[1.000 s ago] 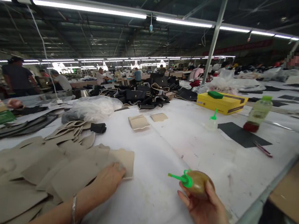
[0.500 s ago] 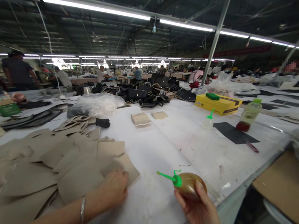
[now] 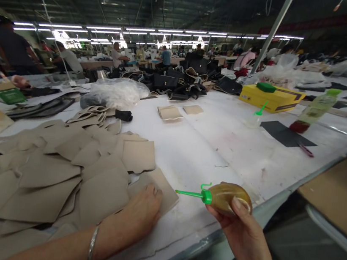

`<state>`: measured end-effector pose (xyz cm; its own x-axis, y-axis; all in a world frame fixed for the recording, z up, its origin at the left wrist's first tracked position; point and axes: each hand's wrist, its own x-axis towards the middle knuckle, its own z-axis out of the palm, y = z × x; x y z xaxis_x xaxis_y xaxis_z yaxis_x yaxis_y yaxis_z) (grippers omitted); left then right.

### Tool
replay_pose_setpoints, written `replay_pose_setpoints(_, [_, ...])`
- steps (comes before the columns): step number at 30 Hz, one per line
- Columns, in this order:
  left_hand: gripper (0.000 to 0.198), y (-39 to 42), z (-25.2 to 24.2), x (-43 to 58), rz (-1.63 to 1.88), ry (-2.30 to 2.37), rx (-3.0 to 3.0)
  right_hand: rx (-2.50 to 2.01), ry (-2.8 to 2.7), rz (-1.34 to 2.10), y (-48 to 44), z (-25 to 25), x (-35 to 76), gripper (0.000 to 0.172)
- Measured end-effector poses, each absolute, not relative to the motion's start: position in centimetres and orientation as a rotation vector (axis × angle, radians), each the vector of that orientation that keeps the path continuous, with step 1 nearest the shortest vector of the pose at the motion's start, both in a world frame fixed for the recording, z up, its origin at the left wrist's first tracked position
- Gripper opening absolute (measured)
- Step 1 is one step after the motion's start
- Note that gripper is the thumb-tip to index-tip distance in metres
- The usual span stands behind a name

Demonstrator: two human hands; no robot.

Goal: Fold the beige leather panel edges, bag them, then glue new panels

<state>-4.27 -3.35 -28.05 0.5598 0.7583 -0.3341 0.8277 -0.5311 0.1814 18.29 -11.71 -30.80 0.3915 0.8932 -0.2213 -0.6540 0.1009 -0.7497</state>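
My left hand (image 3: 142, 211), with a silver bangle at its wrist, is closed with curled fingers over a beige cut panel (image 3: 164, 190) that lies flat at the edge of the pile. In my right hand (image 3: 245, 231) is a squeeze bottle (image 3: 231, 198) of amber liquid, tilted on its side. Its green nozzle (image 3: 189, 193) points left, the tip at or just above the panel's right corner; I cannot tell whether they touch. Another beige panel (image 3: 139, 155) lies just behind. The heap of similar panels (image 3: 40, 189) spreads over the left of the table.
Further back are two small beige stacks (image 3: 170, 112), a plastic bag (image 3: 117, 93) and a mound of black bags (image 3: 173, 81). At right stand a yellow box (image 3: 270, 99), a second nozzle bottle (image 3: 254, 119) and a clear bottle (image 3: 316, 110). The table edge (image 3: 189, 249) runs near my right hand.
The beige panel under my left hand has come out to the right, clear of the panel behind. The nozzle tip has come to that panel's corner. The view has tipped downward.
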Motion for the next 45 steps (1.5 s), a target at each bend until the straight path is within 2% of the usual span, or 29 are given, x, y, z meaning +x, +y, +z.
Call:
replay_pose_setpoints(9, [0.035, -3.0, -28.8, -4.2, -0.3, 1.178, 2.575, -0.971, -0.326, 1.103, -12.3, -30.4, 17.9, 0.044])
replay_pose_setpoints(19, [0.032, -2.1, -28.9, -1.7, -0.299, 1.322, 2.604, -0.999, -0.293, 1.074, -12.2, -29.8, 17.8, 0.049])
replay_pose_setpoints(26, [0.039, -0.6, -27.6, -1.5, -0.287, 1.25, 2.66, -1.02, -0.387, 1.02, -12.7, -29.9, 18.6, 0.054])
replay_pose_setpoints(34, [0.031, 1.8, -27.6, -2.9, -0.262, 0.965, 2.744, -1.321, -0.797, 0.751, -11.9, -30.7, 17.7, 0.063])
replay_pose_setpoints(45, [0.028, 2.0, -28.0, -3.2, -0.206, 0.946, 2.698, -1.488, -1.19, 0.424, -11.1, -31.6, 17.4, 0.059])
